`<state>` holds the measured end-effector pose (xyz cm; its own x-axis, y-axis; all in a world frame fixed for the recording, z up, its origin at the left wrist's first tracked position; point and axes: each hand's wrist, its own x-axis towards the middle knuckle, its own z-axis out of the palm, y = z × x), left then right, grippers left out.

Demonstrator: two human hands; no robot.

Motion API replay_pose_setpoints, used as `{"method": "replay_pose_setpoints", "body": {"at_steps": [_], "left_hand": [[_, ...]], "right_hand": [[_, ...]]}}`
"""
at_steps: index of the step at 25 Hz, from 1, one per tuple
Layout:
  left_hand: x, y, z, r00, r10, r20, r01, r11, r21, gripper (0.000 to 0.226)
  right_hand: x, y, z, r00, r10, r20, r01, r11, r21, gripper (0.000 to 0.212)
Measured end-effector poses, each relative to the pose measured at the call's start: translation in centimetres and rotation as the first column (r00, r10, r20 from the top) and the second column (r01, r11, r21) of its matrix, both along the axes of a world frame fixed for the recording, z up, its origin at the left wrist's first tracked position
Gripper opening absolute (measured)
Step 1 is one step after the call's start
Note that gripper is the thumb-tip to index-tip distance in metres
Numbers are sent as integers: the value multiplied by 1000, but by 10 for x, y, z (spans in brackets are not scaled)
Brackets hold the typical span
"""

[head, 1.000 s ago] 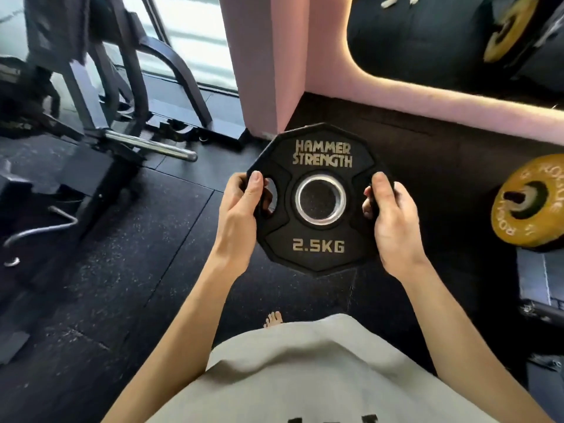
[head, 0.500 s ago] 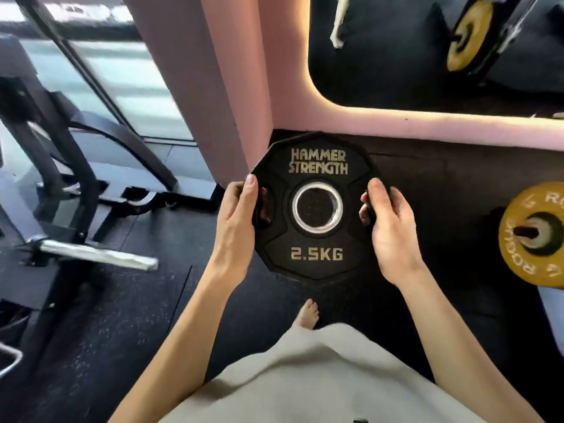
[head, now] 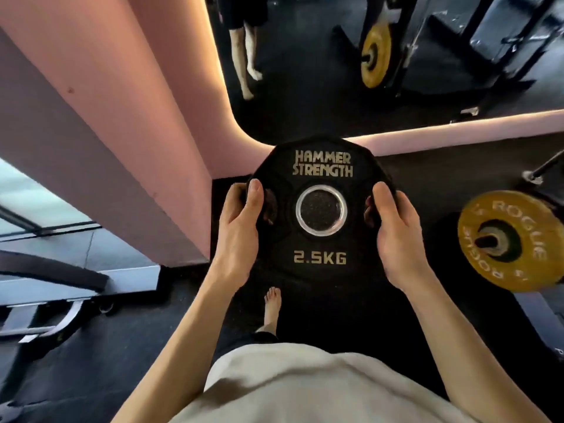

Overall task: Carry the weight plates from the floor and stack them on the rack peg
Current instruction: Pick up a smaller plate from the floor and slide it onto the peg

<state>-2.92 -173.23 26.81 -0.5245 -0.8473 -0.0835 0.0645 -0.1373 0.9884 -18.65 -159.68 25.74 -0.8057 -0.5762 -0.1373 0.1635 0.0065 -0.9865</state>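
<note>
Nearest: bare foot (head: 272, 306) on the black floor (head: 128, 346), directly under the load.

Black plate (head: 320, 209) marked 2.5KG is held off the floor at chest front, face up toward the camera. Left hand (head: 241, 236) grips its 9 o'clock edge, right hand (head: 396, 236) its 3 o'clock edge; thumbs lie on the face, fingers (head: 268, 209) curl into the side slots.

Risk (judgement): a slipped grip would drop the plate onto the foot.

At 3 o'clock, near: yellow plate (head: 512, 239) already on a peg (head: 485, 241), probable target; path looks open. At 10 o'clock: pink column (head: 122, 132). Far, 12 o'clock: mirror (head: 335, 87).
</note>
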Motion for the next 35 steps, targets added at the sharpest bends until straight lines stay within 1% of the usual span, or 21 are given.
{"method": "replay_pose_setpoints", "body": {"at_steps": [3,6,8,11,12,14,17,18,20,22,24,26,27,29,33,35], "left_hand": [[-69,-58,3,983,-179,31,179,984,1,27],[-135,-93,13,935,-355,13,355,935,-15,24],[-181,-103,19,878,-478,8,478,878,4,23],[-250,-105,24,769,-639,13,639,769,-18,26],[-274,-102,24,729,-684,10,684,729,-24,28],[-318,-91,23,662,-749,12,749,661,-43,32],[-385,-59,29,587,-809,-22,807,587,-64,36],[-406,-45,33,570,-821,-42,817,571,-75,36],[-447,-18,44,546,-836,-54,830,548,-104,36],[-487,6,58,508,-857,-86,844,516,-149,36],[-521,26,72,464,-877,-123,859,480,-181,32],[-558,45,91,424,-893,-150,868,448,-213,32],[-576,54,103,411,-897,-162,869,439,-228,33],[-612,72,126,382,-900,-211,864,429,-263,33],[-678,100,180,311,-903,-296,838,408,-363,34],[-713,113,213,273,-899,-343,823,403,-401,33]], "right_hand": [[-42,-33,3,980,-194,-42,196,979,52,27],[-76,-49,10,930,-364,-50,365,931,26,32],[-99,-50,12,868,-492,-71,495,868,34,43],[-133,-39,19,761,-645,-75,647,762,20,56],[-144,-33,22,728,-681,-78,684,730,15,57],[-167,-19,26,672,-736,-78,738,675,-1,50],[-207,10,35,579,-810,-86,809,585,-59,31],[-221,21,40,548,-831,-101,829,555,-72,30],[-250,42,52,482,-867,-127,866,494,-82,42],[-280,65,66,436,-884,-172,884,456,-101,55],[-307,85,78,387,-894,-226,903,417,-101,53],[-337,104,96,341,-903,-262,918,380,-114,40],[-352,112,106,315,-910,-270,924,359,-132,35],[-382,127,128,266,-920,-289,924,329,-197,32],[-438,147,185,203,-903,-379,900,324,-290,41],[-468,156,219,145,-893,-426,881,312,-355,53]]}}
